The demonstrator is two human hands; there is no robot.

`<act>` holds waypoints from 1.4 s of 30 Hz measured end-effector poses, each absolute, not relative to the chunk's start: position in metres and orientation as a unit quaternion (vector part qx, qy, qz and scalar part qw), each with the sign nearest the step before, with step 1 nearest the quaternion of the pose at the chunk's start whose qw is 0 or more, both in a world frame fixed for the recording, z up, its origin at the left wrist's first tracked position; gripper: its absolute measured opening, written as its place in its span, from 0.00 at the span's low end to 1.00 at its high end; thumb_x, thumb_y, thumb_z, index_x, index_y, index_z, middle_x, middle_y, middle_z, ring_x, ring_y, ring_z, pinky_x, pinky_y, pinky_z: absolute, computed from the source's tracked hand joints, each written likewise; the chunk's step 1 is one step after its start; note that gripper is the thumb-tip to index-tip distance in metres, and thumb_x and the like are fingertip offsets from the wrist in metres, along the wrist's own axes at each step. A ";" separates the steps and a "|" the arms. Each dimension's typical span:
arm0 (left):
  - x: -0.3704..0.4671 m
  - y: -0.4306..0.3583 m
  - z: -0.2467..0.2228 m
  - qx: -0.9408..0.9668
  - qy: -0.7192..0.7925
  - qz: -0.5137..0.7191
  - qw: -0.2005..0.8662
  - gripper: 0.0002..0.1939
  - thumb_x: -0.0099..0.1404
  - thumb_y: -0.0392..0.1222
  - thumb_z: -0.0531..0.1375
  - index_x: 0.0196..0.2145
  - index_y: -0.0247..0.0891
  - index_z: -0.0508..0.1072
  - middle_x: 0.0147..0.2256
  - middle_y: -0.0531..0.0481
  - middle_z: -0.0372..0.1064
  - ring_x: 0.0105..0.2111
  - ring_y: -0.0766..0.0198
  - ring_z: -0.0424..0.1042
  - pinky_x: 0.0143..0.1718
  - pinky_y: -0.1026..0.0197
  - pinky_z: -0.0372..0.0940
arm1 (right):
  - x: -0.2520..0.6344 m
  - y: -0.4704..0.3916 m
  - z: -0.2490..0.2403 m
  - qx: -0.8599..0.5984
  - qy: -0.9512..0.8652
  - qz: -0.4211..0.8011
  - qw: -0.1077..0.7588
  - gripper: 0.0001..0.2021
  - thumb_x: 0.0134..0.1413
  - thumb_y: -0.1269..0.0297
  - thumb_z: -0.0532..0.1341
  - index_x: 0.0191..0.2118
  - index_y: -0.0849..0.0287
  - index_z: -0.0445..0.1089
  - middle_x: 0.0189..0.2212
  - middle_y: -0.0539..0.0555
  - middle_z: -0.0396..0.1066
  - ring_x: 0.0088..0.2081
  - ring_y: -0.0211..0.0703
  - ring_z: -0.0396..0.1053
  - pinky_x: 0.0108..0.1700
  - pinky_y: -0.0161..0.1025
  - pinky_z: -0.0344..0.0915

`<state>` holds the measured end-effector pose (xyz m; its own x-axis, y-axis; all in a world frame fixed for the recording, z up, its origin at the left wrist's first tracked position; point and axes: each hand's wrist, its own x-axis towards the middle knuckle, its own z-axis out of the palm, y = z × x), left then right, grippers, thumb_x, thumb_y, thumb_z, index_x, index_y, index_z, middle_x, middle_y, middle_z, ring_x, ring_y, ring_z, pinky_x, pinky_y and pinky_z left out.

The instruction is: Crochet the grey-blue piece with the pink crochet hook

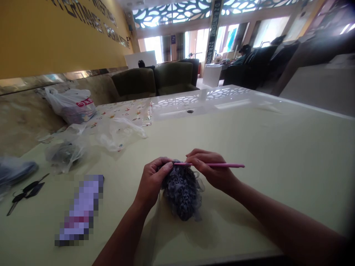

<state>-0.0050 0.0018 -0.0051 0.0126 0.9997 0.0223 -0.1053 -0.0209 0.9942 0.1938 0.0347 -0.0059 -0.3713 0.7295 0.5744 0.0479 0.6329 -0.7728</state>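
Observation:
Above the near part of the table, my left hand (154, 179) pinches the upper left edge of a dark grey crocheted piece (181, 194) with sheer, ruffled edges. My right hand (208, 170) is closed around a pink crochet hook (226, 165). The hook lies almost level, its tip at the top of the crocheted piece beside my left thumb. Exactly how the tip meets the stitches is too small to make out. A sheer grey strip (156, 225) runs down from the piece toward the table's front edge.
Left on the pale table (266, 155) are keys (27, 192), a pixelated flat object (81, 208), a clear bag with dark contents (66, 153) and a crumpled plastic bag (119, 133). Farther back stands a full white carrier bag (73, 105). Green chairs (174, 75) and a seated person (244, 55) are beyond.

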 end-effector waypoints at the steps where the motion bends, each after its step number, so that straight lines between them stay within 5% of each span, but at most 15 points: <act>1: -0.005 0.002 -0.005 0.482 0.464 0.527 0.524 0.10 0.60 0.46 0.66 0.35 0.36 0.79 0.34 0.47 0.77 0.36 0.61 0.72 0.40 0.62 0.65 | 0.193 0.034 -0.006 -0.260 -0.755 0.331 0.502 0.14 0.65 0.65 0.57 0.32 0.61 0.76 0.32 0.55 0.74 0.35 0.40 0.72 0.36 0.36 0.69; 20: -0.003 -0.001 -0.004 0.507 0.499 0.508 0.485 0.09 0.60 0.46 0.65 0.34 0.37 0.78 0.34 0.47 0.77 0.36 0.59 0.72 0.41 0.60 0.66 | 0.190 0.030 -0.009 -0.216 -0.845 -0.081 0.482 0.09 0.61 0.66 0.62 0.29 0.57 0.72 0.24 0.50 0.72 0.27 0.36 0.68 0.46 0.42 0.70; 42: 0.003 -0.002 -0.011 0.470 0.517 0.529 0.482 0.08 0.62 0.45 0.63 0.29 0.37 0.74 0.28 0.53 0.71 0.30 0.66 0.66 0.36 0.64 0.62 | 0.183 0.026 -0.011 -0.178 -0.851 -0.185 0.458 0.13 0.62 0.69 0.61 0.24 0.60 0.66 0.21 0.47 0.62 0.27 0.35 0.59 0.52 0.42 0.68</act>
<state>0.0025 -0.0021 -0.0112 -0.0942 0.9956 -0.0017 -0.0242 -0.0006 0.9997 0.1834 0.0262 -0.0111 -0.5174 0.1344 0.8451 0.4730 0.8679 0.1516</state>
